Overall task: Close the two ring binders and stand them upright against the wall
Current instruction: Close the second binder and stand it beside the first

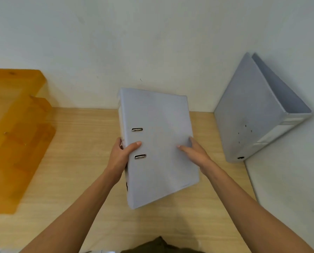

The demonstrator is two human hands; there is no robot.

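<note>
Light wood-grain desk [76,179] set into a corner of plain pale walls [152,42]; orange translucent stepped tray [16,134] at far left, contents not discernible. Centre: closed grey binder [160,143], matte board w/ two metal slots, held tilted above desk. Left hand [122,156] grips its spine edge, thumb on cover; right hand [194,152] clasps opposite edge. Second grey binder [251,114] stands upright at right, against wall, covers slightly agape.
</note>
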